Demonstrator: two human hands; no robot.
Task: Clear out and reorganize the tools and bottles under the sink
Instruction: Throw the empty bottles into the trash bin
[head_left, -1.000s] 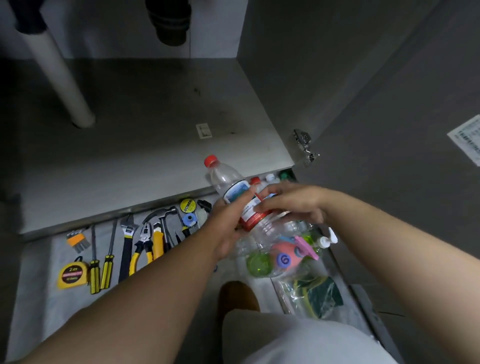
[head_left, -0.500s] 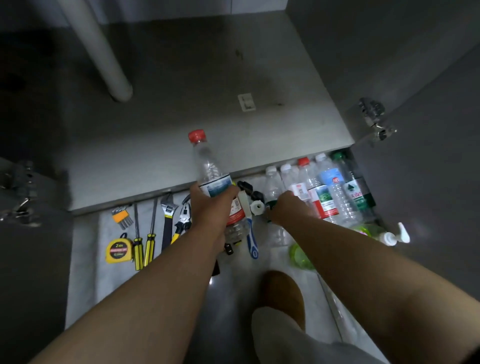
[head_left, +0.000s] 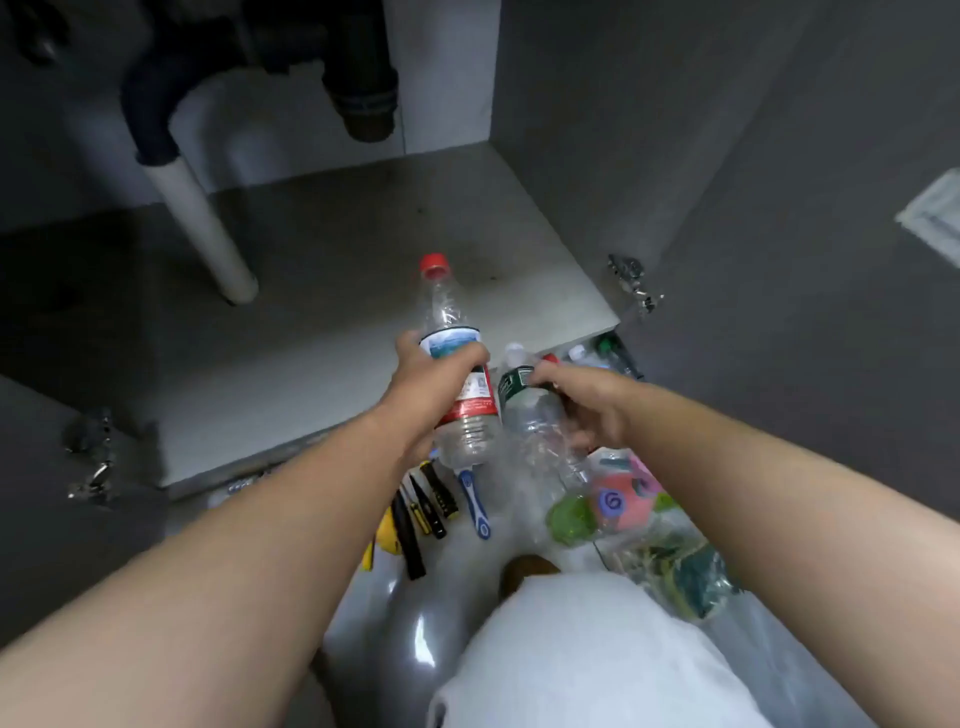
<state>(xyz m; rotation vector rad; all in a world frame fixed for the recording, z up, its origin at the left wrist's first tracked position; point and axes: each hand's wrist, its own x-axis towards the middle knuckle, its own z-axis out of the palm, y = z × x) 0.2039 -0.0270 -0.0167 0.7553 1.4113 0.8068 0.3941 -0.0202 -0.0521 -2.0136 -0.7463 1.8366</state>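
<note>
My left hand (head_left: 415, 387) grips a clear red-capped bottle (head_left: 449, 332) with a red and blue label, held up over the front edge of the cabinet floor (head_left: 322, 332). Beside it my right hand (head_left: 587, 402) holds a second clear bottle (head_left: 530, 421) with a white cap and dark green label, tilted toward the first. More bottles (head_left: 605, 351) lie at the cabinet's right front corner, mostly hidden behind my right hand. Hand tools (head_left: 421, 512) and a blue-white toothbrush (head_left: 475, 501) lie on the floor below my left arm.
A white drain pipe (head_left: 200, 223) stands at the cabinet's left rear, dark plumbing (head_left: 363, 88) above. Door hinges (head_left: 631, 283) show at right and at left. A pink and green bottle (head_left: 608, 501) and bagged sponges (head_left: 680, 571) lie on the floor at right. My knee (head_left: 571, 654) is below.
My right hand has picked up the green-labelled bottle from the row and lifted it. My left hand carried the red-capped bottle higher, toward the cabinet. The camera tilted up.
</note>
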